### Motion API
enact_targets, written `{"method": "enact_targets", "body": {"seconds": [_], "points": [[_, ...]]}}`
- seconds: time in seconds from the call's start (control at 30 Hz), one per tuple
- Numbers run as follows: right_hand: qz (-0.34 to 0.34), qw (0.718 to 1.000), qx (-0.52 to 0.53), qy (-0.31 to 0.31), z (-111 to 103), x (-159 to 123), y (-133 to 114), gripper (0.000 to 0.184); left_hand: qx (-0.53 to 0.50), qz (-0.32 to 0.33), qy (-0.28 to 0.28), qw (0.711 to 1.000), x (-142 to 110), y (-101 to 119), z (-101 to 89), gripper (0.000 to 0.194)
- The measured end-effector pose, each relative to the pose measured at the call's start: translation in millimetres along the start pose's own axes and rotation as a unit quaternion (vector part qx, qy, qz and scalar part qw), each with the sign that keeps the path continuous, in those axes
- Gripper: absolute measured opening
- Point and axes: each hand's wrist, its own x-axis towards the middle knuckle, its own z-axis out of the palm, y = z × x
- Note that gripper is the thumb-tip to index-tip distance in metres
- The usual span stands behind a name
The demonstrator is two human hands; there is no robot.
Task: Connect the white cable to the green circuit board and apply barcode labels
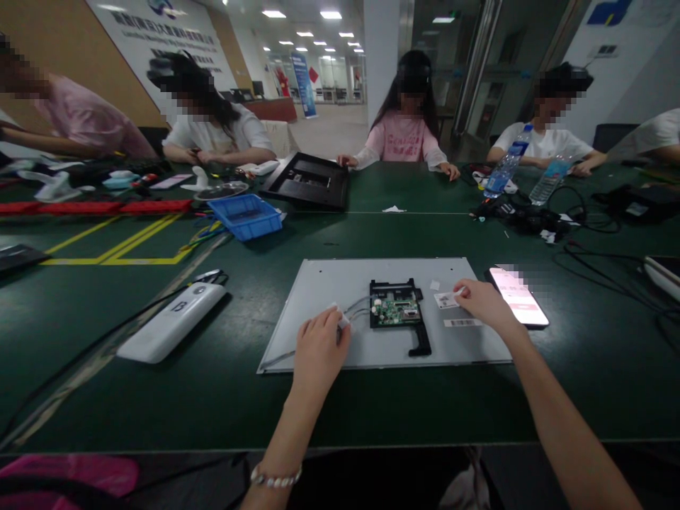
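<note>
A pale flat panel (329,283) lies on the green table in front of me. On its middle rests a black plastic bracket (421,340) with a green circuit board (396,310), and grey cables (360,306) run from the board's left side. My left hand (320,347) is closed over the panel's left part, its fingertips at a small white piece (341,316) beside the cables. My right hand (486,306) pinches a small white piece (457,291), too small to name, just above a printed label (446,300) on the panel.
A lit phone (518,294) touches the panel's right side. To the left lies a white power bank (173,322) with a cable. Farther back are a blue tray (247,216), a black frame (308,180) and water bottles (508,161). Several people sit across the table.
</note>
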Motion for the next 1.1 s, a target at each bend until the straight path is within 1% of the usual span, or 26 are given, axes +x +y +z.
{"method": "enact_targets", "body": {"seconds": [0.03,0.1,0.17,0.27,0.33,0.43,0.53,0.6,0.67,0.77,0.87,0.97,1.03,1.1], "points": [[0.000,1.000,0.000,0.001,0.1,0.0,0.5,0.019,-0.005,0.005,0.007,1.000,-0.3,0.6,-2.0,0.021],[-0.003,1.000,-0.008,0.007,0.3,0.1,1.7,0.019,-0.013,0.025,0.011,1.000,-1.4,2.3,-5.2,0.027],[-0.011,0.999,-0.031,0.021,0.5,0.3,2.4,0.021,-0.011,0.049,-0.003,0.999,-2.9,3.6,-6.7,0.033],[-0.033,0.995,-0.071,0.064,1.3,0.1,-0.9,0.025,0.007,0.073,-0.035,0.997,-3.2,3.6,-7.5,0.025],[-0.061,0.991,-0.075,0.093,3.0,-0.3,-6.7,0.029,0.020,0.081,-0.038,0.996,-0.2,2.0,-10.4,0.027],[-0.116,0.987,-0.054,0.101,8.3,-0.4,-17.5,0.031,0.039,0.080,0.006,0.996,9.9,-2.3,-19.6,0.029],[-0.145,0.984,-0.054,0.091,14.8,1.4,-25.0,0.028,0.056,0.077,0.045,0.994,22.5,-7.7,-26.5,0.029],[-0.153,0.982,-0.067,0.092,17.8,3.5,-26.9,0.024,0.057,0.072,0.048,0.995,28.7,-11.1,-25.3,0.028],[-0.156,0.980,-0.082,0.098,19.4,5.7,-27.3,0.022,0.052,0.059,0.041,0.996,31.8,-14.1,-19.7,0.026],[-0.149,0.978,-0.097,0.110,20.3,7.6,-26.9,0.024,0.046,0.039,0.021,0.998,31.4,-17.7,-9.4,0.025],[-0.143,0.977,-0.108,0.116,20.7,7.6,-27.0,0.026,0.050,0.029,0.012,0.998,29.5,-18.7,-5.1,0.029],[-0.145,0.976,-0.113,0.112,20.7,7.2,-27.7,0.026,0.051,0.025,0.014,0.998,31.1,-10.9,-9.9,0.028],[-0.148,0.977,-0.113,0.106,20.6,7.4,-28.1,0.026,0.037,0.038,0.002,0.999,35.9,2.4,-16.6,0.027],[-0.148,0.978,-0.109,0.103,20.8,8.0,-28.0,0.026,0.011,0.068,-0.022,0.997,44.5,21.0,-22.9,0.029]]}}
